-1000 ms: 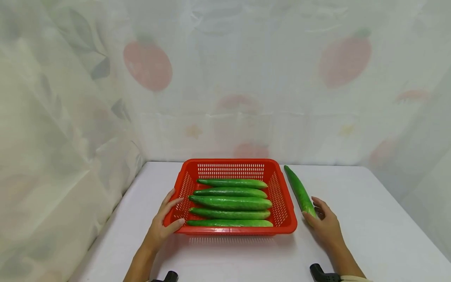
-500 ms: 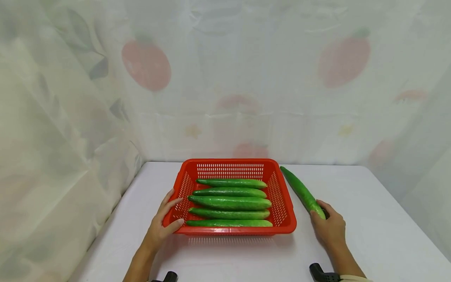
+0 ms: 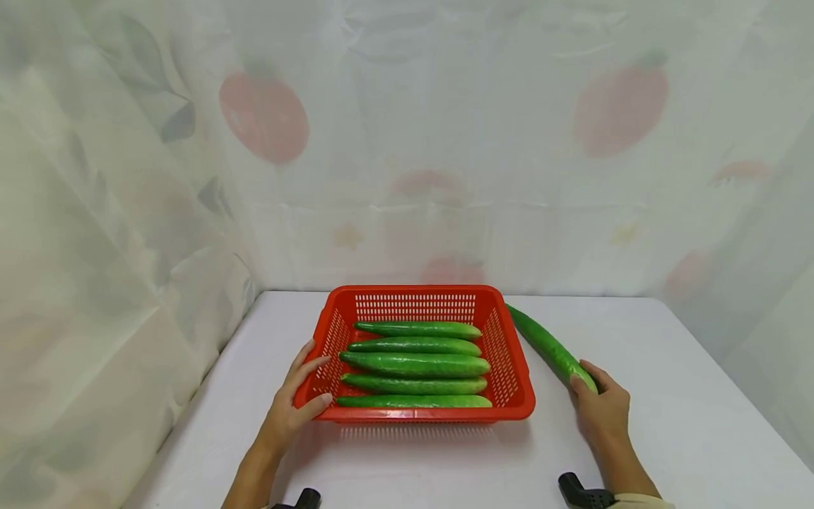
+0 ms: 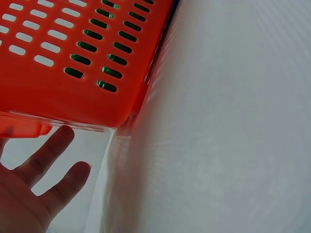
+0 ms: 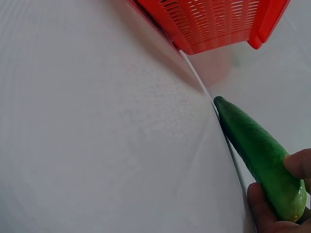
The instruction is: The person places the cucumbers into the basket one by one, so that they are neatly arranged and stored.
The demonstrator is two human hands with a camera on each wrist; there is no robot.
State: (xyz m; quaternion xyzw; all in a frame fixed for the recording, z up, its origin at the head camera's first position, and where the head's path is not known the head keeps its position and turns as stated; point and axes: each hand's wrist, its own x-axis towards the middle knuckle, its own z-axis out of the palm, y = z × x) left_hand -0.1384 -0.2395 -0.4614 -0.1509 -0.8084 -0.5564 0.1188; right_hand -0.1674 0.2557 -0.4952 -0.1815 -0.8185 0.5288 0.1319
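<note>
My right hand (image 3: 604,403) grips the near, paler end of a long green cucumber (image 3: 552,348), thumb on one side and fingers on the other. In the right wrist view the cucumber (image 5: 260,153) points away from the hand, and part of the hand is cut off by the frame. Its far tip reaches the right rim of a red plastic basket (image 3: 413,415) in the head view. Several cucumbers (image 3: 415,364) lie side by side in the basket. At the basket's left side, my left hand (image 3: 286,413) rests against the rim with fingers spread.
Basket and cucumbers are on a white-covered table (image 3: 674,382). A pale printed curtain (image 3: 407,141) hangs behind the table's far edge and along the left. Black camera mounts (image 3: 581,493) sit at both wrists.
My right hand has shifted right and slightly toward me with the cucumber, closing more firmly round its end. The cucumber's far tip has swung left to the basket rim. The left hand stays put.
</note>
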